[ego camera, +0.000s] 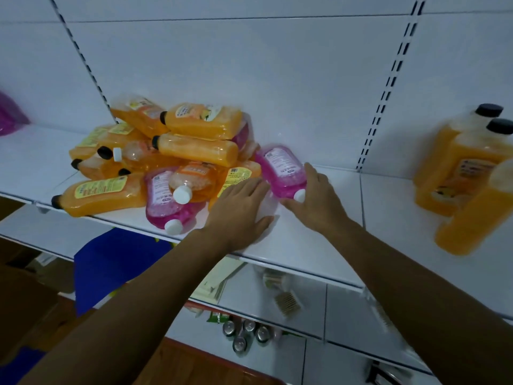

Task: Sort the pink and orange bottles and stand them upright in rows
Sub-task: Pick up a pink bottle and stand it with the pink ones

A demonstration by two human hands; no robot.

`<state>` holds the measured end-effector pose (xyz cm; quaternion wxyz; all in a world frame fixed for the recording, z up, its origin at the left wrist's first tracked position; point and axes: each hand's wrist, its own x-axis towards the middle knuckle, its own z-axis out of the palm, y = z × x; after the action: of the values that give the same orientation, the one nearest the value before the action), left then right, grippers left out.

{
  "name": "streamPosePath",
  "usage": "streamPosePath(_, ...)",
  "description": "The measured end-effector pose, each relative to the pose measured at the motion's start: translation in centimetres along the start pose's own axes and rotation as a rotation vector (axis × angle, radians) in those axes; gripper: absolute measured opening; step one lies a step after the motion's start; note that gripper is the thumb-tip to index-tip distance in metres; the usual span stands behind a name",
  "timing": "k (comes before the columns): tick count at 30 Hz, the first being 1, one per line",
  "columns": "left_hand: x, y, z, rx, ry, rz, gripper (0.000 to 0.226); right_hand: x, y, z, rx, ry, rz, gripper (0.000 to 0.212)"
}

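A heap of orange bottles lies tumbled on the white shelf, with pink ones mixed in. One pink bottle lies at the heap's right edge, white cap toward me; my right hand is wrapped around its neck end. Another pink bottle lies at the front of the heap. My left hand rests palm down, fingers spread, on the low right side of the heap, and what is under it is blurred. Three orange bottles stand upright at the right, black caps on top.
A white back panel with slotted uprights rises behind the shelf. Something pink shows at the far left. Lower shelves hold a blue bag, papers, and several cans.
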<state>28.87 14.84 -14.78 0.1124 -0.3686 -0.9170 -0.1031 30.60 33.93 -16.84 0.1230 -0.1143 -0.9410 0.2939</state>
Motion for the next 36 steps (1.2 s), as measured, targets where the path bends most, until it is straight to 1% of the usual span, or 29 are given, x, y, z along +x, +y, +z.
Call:
streamPosePath(2, 0.0, -0.1, 0.5, 0.019, 0.019, -0.008, 0.066, 1.0, -0.2, 0.6, -0.045, -0.011, -0.025, 0.101)
streamPosePath(7, -0.3, -0.6, 0.9, 0.029, 0.039, -0.013, 0.065, 1.6, -0.3, 1.2, -0.039, -0.006, -0.052, 0.092)
streamPosePath(10, -0.6, -0.6, 0.8, 0.043, 0.033, -0.040, 0.069, 0.6, 0.2, 1.0, 0.007, -0.007, -0.031, 0.092)
streamPosePath(13, -0.6, 0.2, 0.8, 0.049, 0.065, -0.049, 0.076, -1.0, 0.5, -0.4, 0.087, -0.008, -0.006, 0.090)
streamPosePath(15, -0.6, 1.0, 1.0, 0.023, 0.078, -0.045, 0.082, -2.4, 0.2, -2.6, 0.175, 0.009, -0.005, 0.083)
streamPosePath(17, -0.4, 1.7, 1.0, -0.021, 0.090, -0.047, 0.088, -3.7, 0.2, -4.9, 0.257, 0.006, -0.018, 0.067)
streamPosePath(19, -0.4, 2.3, 0.9, -0.050, 0.137, -0.041, 0.091, -4.9, 0.4, -7.1, 0.387, -0.022, -0.010, 0.052)
streamPosePath(20, -0.4, 2.7, 0.7, -0.066, 0.159, -0.031, 0.091, -5.5, 0.5, -8.1, 0.474, -0.051, 0.013, 0.051)
streamPosePath(22, -0.7, 3.4, 0.2, -0.156, 0.171, 0.008, 0.089, -7.0, 0.6, -9.5, 0.608, -0.120, 0.056, 0.044)
streamPosePath(24, -1.7, 4.2, -0.7, -0.334, 0.100, 0.011, 0.078, -8.7, 0.1, -10.7, 0.620, -0.167, 0.053, 0.038)
streamPosePath(25, -2.5, 4.4, -1.1, -0.431, 0.036, 0.002, 0.072, -9.4, -0.3, -11.1, 0.592, -0.183, 0.051, 0.041)
streamPosePath(27, -4.7, 4.1, -1.8, -0.635, -0.078, -0.025, 0.065, -10.9, -1.5, -11.4, 0.521, -0.224, 0.050, 0.056)
streamPosePath(29, -7.5, 3.4, -2.6, -0.788, -0.134, -0.070, 0.059, -12.2, -3.4, -11.0, 0.496, -0.258, 0.053, 0.063)
streamPosePath(31, -10.8, 2.3, -3.9, -0.878, -0.132, -0.120, 0.054, -13.5, -6.0, -9.7, 0.482, -0.277, 0.027, 0.055)
streamPosePath(33, -14.5, 0.8, -5.4, -0.975, -0.099, -0.194, 0.055, -14.7, -9.2, -7.7, 0.443, -0.297, -0.045, 0.037)
streamPosePath(34, -16.4, -0.2, -6.2, -1.017, -0.081, -0.226, 0.057, -15.4, -11.0, -6.7, 0.436, -0.304, -0.095, 0.032)
streamPosePath(36, -20.4, -2.4, -7.7, -1.040, -0.040, -0.282, 0.059, -16.4, -14.5, -4.2, 0.437, -0.307, -0.201, 0.033)
